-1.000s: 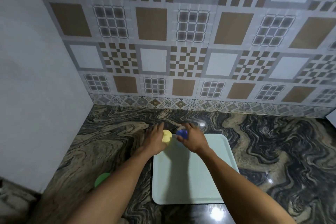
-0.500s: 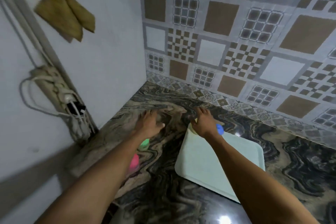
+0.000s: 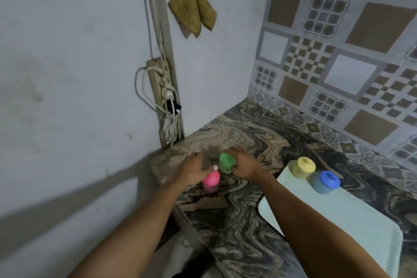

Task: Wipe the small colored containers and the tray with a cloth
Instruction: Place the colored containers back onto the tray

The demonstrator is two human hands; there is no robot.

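Note:
A pale tray (image 3: 352, 216) lies on the marble counter at the right. A yellow container (image 3: 303, 167) and a blue container (image 3: 326, 182) stand at its far corner. Left of the tray, on the bare counter, my left hand (image 3: 194, 170) closes over a pink container (image 3: 211, 181). My right hand (image 3: 244, 166) wraps around a green container (image 3: 226, 162) just behind it. A folded tan cloth (image 3: 192, 14) hangs from a hook on the left wall, well above both hands.
A power strip with tangled white cables (image 3: 163, 95) is fixed to the left wall beside a vertical conduit. The patterned tile wall (image 3: 338, 52) bounds the counter at the back. The counter's left end (image 3: 158, 165) sits just beyond my left hand.
The view swung left, bringing the wall and cloth into sight. My hands left the yellow and blue containers standing on the tray and moved left onto the pink and green ones.

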